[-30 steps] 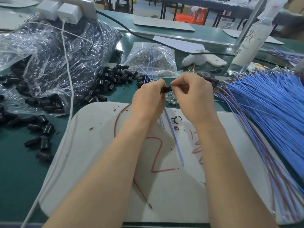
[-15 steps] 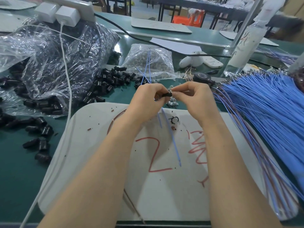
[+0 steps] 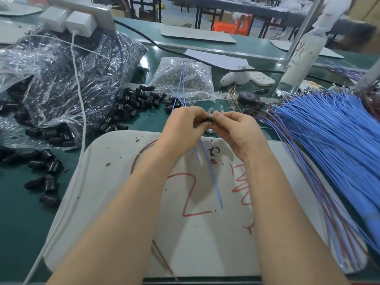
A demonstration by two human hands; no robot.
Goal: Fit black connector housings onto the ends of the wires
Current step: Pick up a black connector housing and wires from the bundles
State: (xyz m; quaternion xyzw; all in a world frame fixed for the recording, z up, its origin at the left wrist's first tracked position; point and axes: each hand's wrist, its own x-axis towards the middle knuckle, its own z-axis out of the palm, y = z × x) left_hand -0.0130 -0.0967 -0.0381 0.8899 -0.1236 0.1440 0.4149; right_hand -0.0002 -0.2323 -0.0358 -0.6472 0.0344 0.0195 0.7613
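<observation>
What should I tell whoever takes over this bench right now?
Left grip: pinches the housing; blue wires hang below it over the mat.
Right grip: pinches the same housing from the other side.
Stock: loose housings lie left of the mat, the wire bundle to the right.
Done: a housing is at the held wires; fingers hide whether it is seated.
Left: seat it, set it aside, then work through the bundle.
</observation>
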